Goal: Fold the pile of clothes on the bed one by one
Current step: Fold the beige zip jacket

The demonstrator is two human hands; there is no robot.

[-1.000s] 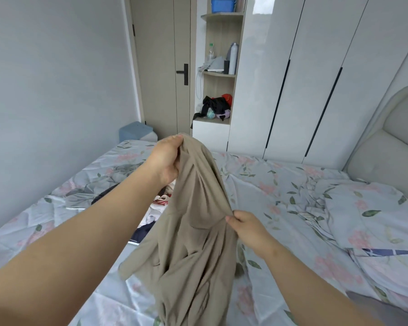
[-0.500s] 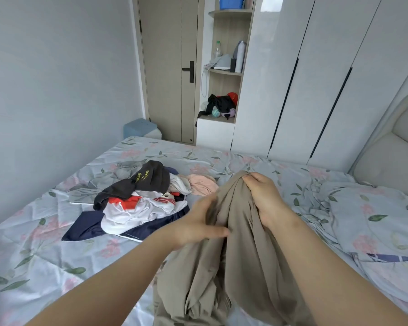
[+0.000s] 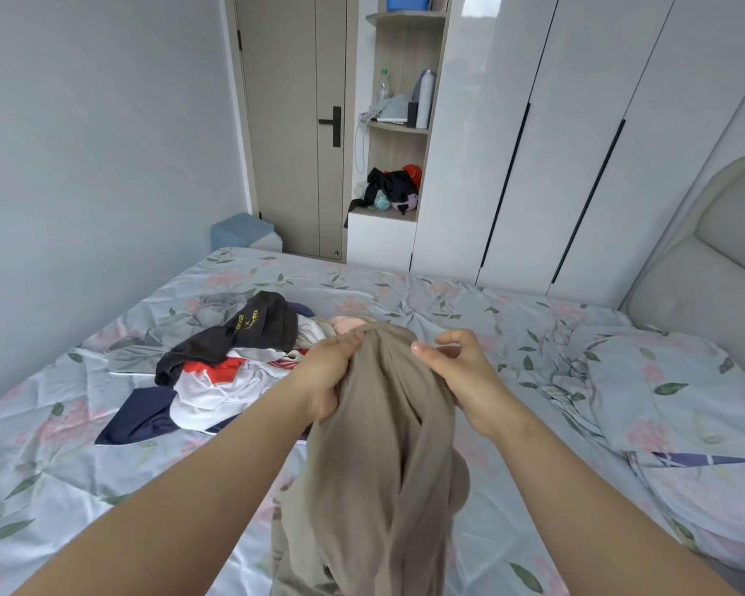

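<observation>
Compared with half a second earlier, the bunched top of the beige garment [image 3: 383, 466] is now gripped by the left hand [image 3: 332, 380], which has been brought up from lower on the cloth. The right hand [image 3: 465, 376] has been loosened from that top edge.

At the left, the pile of clothes [image 3: 233, 372] lies unfolded on the bed [image 3: 448, 303]. A black piece is spread over the top of it, and white, red and navy pieces are heaped beneath. Just right of the pile, the left hand is closed round the gathered top of the garment, which is held up above the bed. The rest of the cloth hangs down in twisted folds to the lower edge of the view, and whether its end rests on the bed cannot be told. Against the right side of the cloth the right hand is held with the thumb stretched toward the top and the fingers curled. Whether any cloth is pinched beneath it cannot be told. Further right, a pillow [image 3: 663, 389] lies near the headboard.

This one garment is judged to be at the sorting-out stage, with no fold yet made. A second hold, set apart from the first along one edge, is called for next. The twist can then be shaken out and the cloth spread flat on the bare sheet beside the pile.
</observation>
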